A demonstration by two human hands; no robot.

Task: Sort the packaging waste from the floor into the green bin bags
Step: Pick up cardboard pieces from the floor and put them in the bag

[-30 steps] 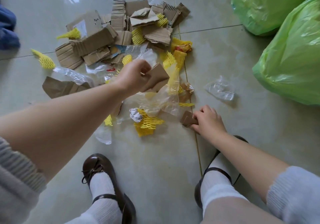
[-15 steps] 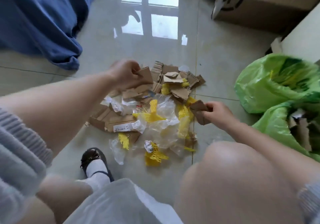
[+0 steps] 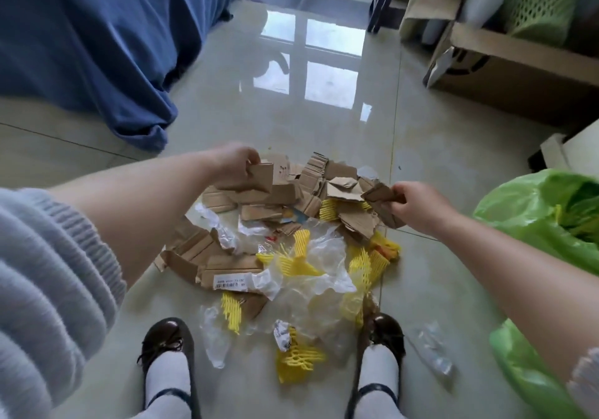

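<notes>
A heap of packaging waste [image 3: 285, 237] lies on the tiled floor: torn brown cardboard, yellow foam netting [image 3: 299, 358] and clear plastic film [image 3: 319, 256]. My left hand [image 3: 231, 161] grips a flat cardboard piece [image 3: 261, 177] above the heap's far left. My right hand [image 3: 418, 206] grips a crumpled cardboard scrap [image 3: 381, 196] above the heap's right side. One green bin bag [image 3: 531, 214] stands open at the right, with yellow netting inside. A second green bag [image 3: 522, 370] sits nearer, at the lower right.
My two brown shoes [image 3: 167, 341] stand at the heap's near edge. A blue cloth [image 3: 97, 46] hangs at the far left. A cardboard box [image 3: 512, 62] stands at the far right. A loose clear plastic piece [image 3: 432, 349] lies by the right shoe.
The view has risen and tilted forward. Both hands have lifted their cardboard pieces higher off the floor, and the right hand has moved toward the green bags.
</notes>
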